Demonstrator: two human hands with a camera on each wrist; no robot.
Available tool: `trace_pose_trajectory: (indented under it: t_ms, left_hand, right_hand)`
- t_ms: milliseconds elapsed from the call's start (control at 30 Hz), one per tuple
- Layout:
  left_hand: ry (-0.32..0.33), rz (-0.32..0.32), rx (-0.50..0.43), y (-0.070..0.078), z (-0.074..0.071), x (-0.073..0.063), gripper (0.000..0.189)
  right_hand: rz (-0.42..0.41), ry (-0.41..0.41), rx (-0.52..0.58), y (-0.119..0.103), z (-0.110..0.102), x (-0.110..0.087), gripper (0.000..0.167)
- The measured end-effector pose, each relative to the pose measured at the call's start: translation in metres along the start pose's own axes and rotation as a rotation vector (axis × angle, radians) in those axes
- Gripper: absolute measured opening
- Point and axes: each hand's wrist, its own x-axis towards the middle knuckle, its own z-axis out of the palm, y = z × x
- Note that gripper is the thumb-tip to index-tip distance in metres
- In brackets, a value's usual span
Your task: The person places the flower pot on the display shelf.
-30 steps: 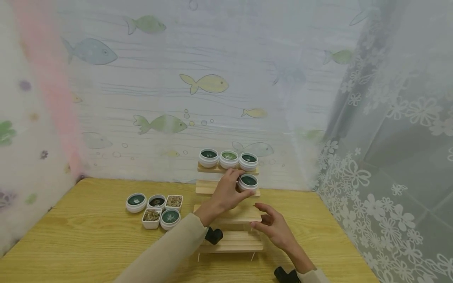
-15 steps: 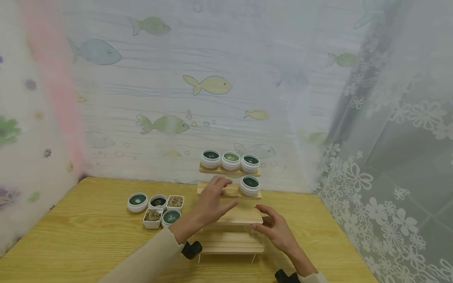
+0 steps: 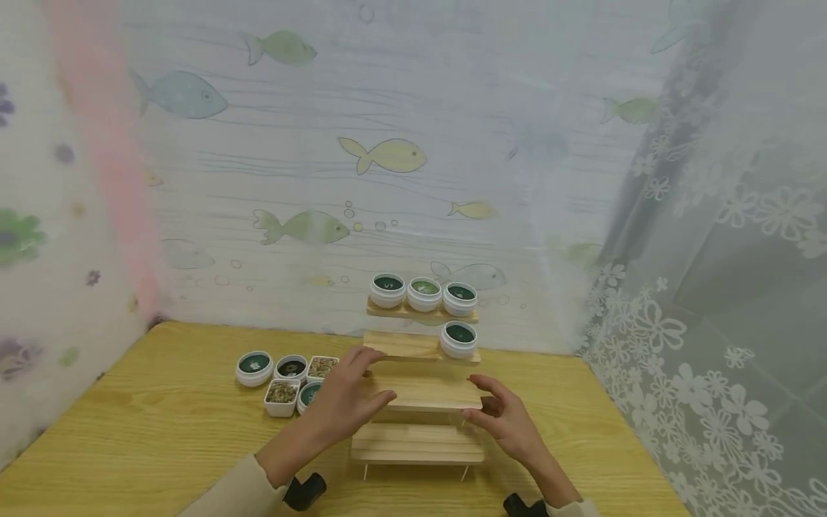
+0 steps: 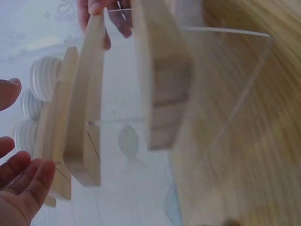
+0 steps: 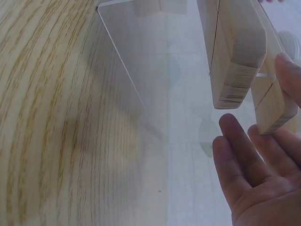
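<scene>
A stepped wooden display rack (image 3: 429, 391) stands on the table, its boards on clear supports. My right hand (image 3: 507, 420) holds the right end of the second board from the bottom, thumb at the front corner and index finger at the back. In the right wrist view the thumb (image 5: 289, 75) lies against that board. My left hand (image 3: 342, 402) hovers by the same board's left end, fingers apart and holding nothing. Three white round pots (image 3: 423, 294) with green contents line the top board. Another white pot (image 3: 459, 340) sits at the right end of the board below.
Left of the rack, a group of small pots stands on the wood-grain table (image 3: 161, 431): round ones such as a green-filled pot (image 3: 254, 368), and square pots (image 3: 281, 397) with gravelly contents. My left hand partly covers some. A fish-patterned curtain (image 3: 310, 143) hangs behind.
My left hand has let go of the white pot on the second board from the top and moved down and left. The right hand stays at the board's end.
</scene>
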Motion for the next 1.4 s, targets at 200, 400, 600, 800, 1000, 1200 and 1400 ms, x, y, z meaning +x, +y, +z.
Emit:
trace_pose_trajectory:
  t_ms: [200,400,600,800,1000,1200,1400]
  left_hand:
    - [0.032,0.002,0.074,-0.019,-0.009,-0.024,0.054]
    - [0.052,-0.008,0.168,-0.036,-0.021,-0.036,0.056]
    - [0.032,-0.032,0.207,-0.051,-0.033,-0.043,0.06]
    - [-0.007,-0.104,0.258,-0.071,-0.042,-0.053,0.061]
    - [-0.019,-0.176,0.255,-0.087,-0.052,-0.06,0.061]
    - [-0.035,-0.234,0.276,-0.097,-0.06,-0.065,0.062]
    - [-0.074,-0.299,0.27,-0.104,-0.066,-0.069,0.063]
  right_hand:
    - [-0.009,-0.013,-0.007,0.001,0.0,-0.002,0.059]
    - [-0.006,-0.02,-0.011,0.003,-0.001,-0.002,0.059]
    - [-0.007,-0.012,-0.01,0.002,-0.002,-0.001,0.059]
    - [0.007,-0.007,-0.007,0.003,-0.003,-0.002,0.059]
    - [0.005,-0.015,-0.003,0.004,-0.001,-0.002,0.059]
    - [-0.001,-0.014,-0.01,0.004,0.0,0.0,0.059]
    - [-0.004,-0.014,-0.003,0.004,0.001,0.001,0.06]
